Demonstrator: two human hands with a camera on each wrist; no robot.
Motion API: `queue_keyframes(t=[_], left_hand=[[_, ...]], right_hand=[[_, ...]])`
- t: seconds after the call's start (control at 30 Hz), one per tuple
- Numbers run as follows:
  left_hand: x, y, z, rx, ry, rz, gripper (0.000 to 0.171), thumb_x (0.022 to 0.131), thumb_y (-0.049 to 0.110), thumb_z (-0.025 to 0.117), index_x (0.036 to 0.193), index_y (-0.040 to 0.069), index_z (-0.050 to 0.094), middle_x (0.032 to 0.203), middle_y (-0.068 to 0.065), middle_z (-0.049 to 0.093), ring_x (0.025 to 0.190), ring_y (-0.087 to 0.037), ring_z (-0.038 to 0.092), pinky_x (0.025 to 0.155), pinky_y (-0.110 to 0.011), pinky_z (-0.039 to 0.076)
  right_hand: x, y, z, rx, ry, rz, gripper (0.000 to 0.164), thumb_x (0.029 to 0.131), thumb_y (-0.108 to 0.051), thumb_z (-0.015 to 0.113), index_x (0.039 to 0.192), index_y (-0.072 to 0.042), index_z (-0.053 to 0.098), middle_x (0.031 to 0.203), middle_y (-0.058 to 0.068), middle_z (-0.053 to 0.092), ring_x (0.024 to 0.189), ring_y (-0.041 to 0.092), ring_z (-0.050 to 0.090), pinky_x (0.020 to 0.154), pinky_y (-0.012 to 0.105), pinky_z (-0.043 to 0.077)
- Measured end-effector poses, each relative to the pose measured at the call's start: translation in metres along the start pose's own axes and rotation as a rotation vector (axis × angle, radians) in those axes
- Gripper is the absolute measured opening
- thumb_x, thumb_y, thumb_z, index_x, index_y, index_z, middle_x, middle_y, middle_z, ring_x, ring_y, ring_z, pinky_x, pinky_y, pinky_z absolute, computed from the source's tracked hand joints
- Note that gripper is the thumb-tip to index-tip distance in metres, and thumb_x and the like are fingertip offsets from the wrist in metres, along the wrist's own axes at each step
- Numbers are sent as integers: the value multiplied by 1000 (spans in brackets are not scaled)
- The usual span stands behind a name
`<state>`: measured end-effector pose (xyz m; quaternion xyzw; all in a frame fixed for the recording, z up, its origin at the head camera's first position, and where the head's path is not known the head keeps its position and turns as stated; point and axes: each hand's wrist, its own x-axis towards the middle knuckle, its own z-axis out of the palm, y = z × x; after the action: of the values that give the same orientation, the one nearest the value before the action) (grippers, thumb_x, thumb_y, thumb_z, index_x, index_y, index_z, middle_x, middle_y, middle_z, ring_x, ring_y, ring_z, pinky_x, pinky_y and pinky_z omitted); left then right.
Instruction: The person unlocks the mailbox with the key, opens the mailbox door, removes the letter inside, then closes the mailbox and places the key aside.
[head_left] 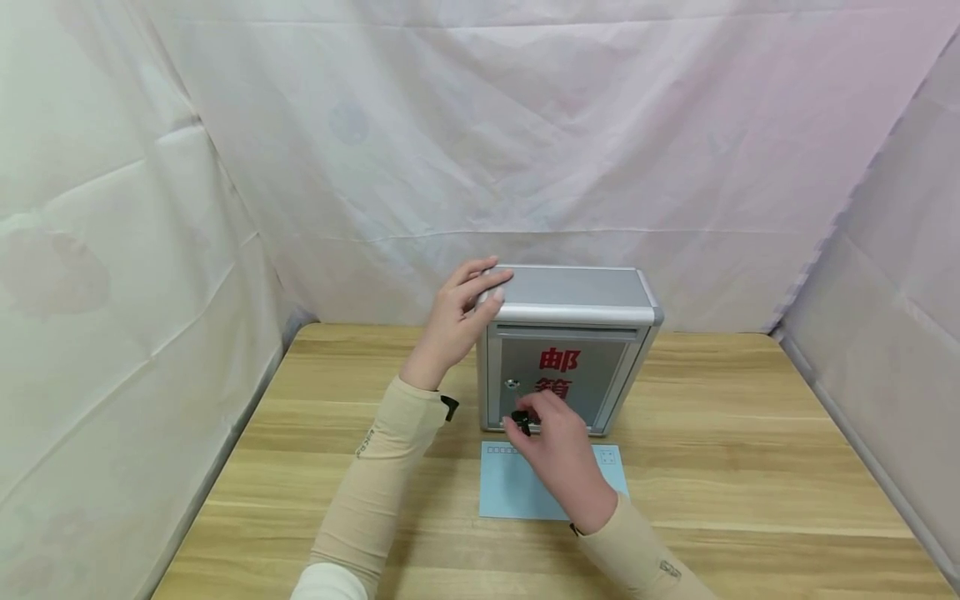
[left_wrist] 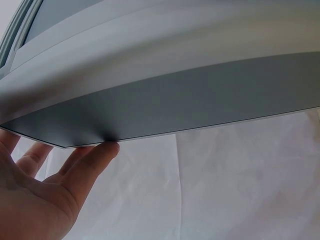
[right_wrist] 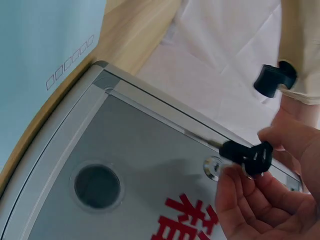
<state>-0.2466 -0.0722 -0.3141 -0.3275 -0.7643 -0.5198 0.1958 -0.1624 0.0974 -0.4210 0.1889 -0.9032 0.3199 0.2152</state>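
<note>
A grey metal mailbox [head_left: 573,287] with red characters and a small round lock [head_left: 512,384] stands upright on the table. My left hand [head_left: 462,310] rests on its upper left corner, fingers laid over the top; the left wrist view shows the fingertips [left_wrist: 107,148] against the mailbox's edge. In front of the mailbox door, my right hand [head_left: 558,446] pinches black-headed keys [right_wrist: 250,157] between thumb and fingers. In the right wrist view the keys are close to the lock [right_wrist: 213,168]; whether a blade touches it I cannot tell.
A light blue envelope [head_left: 517,492] lies flat on the wooden table [head_left: 750,467], just in front of the mailbox and partly under my right hand in the head view. A pale cloth [head_left: 570,125] hangs behind the table and along both sides.
</note>
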Motion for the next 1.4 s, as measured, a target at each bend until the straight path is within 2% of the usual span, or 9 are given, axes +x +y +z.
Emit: queue_keyframes(t=[0.13,0.3,0.5,0.77,0.9,1.2,1.4], left_hand=[[0,-1,0,3,2,6,33,90,9,49,122,3,54,132,-8,38,117,-27,39,87,-39,38],[1,-1,-1,1,3,3,33,90,11,49,122,3,54,132,-7,38,117,-25,39,84,-37,39],[2,0,0,3,2,-7,33,89,10,50,121,3,55,132,-6,38,116,-25,40,83,-37,39],[1,0,0,1,5,-7,33,90,8,49,122,3,54,132,-8,38,116,-27,39,83,-38,40],[1,0,0,1,1,-9,33,89,9,49,122,3,54,132,-7,38,116,-25,40,82,-37,39],[1,0,0,12,4,-23,33,90,12,49,121,4,55,132,-5,39,116,-23,41,82,-37,40],[1,0,0,7,4,-20,33,90,12,50,122,4,55,132,-6,39,116,-24,40,84,-37,39]], right_hand=[[-11,7,-13,5,-44,21,17,74,-25,69,87,-16,64,82,-11,54,71,4,51,59,20,44],[-23,29,-30,-4,-99,30,13,73,-22,70,84,-16,64,78,-12,54,66,2,50,57,20,44],[-40,72,-41,-36,-171,151,15,72,-18,71,83,-14,62,74,-9,54,62,3,50,53,20,44],[-58,118,-54,-77,-202,271,14,73,-15,71,82,-10,62,74,-3,55,62,8,49,54,22,43],[-62,131,-58,-84,-216,308,13,75,-14,70,83,-8,62,75,-1,56,64,9,50,55,24,44],[-64,150,-60,-132,-235,321,15,73,-8,70,85,-2,63,76,4,58,66,14,54,58,29,46],[-67,159,-60,-156,-269,349,14,73,-9,71,83,-2,64,74,3,58,66,13,55,58,30,45]])
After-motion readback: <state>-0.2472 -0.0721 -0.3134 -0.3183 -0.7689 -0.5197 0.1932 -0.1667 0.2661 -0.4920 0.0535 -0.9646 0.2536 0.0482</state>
